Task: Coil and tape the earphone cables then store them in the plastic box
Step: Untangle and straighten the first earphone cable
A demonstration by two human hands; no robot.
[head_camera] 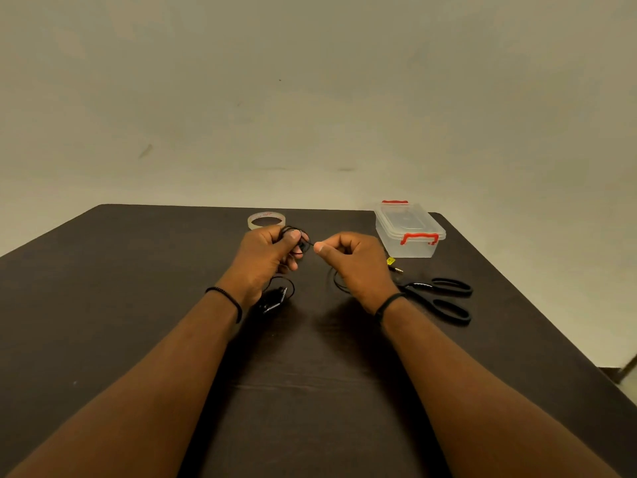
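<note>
Your left hand (272,251) grips a bundle of thin black earphone cable (299,240), fingers curled round its loops; your right hand (351,260) pinches the free strand just beside it. Both hover above the dark brown tabletop (138,270). Far right sits the lidded clear plastic box with red latches (408,231), black-handled scissors (437,298) nearer, a clear tape roll (266,220) behind.

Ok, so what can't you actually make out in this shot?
- Head view: how many loops of earphone cable the left hand grips; its fingers cover the coil.
- Print on the tape roll: too small to read.
- Scissors blades: hidden behind the right hand.
- Dark item by the left wrist: too dim to identify.
- Plastic box contents: unclear through the lid.
</note>
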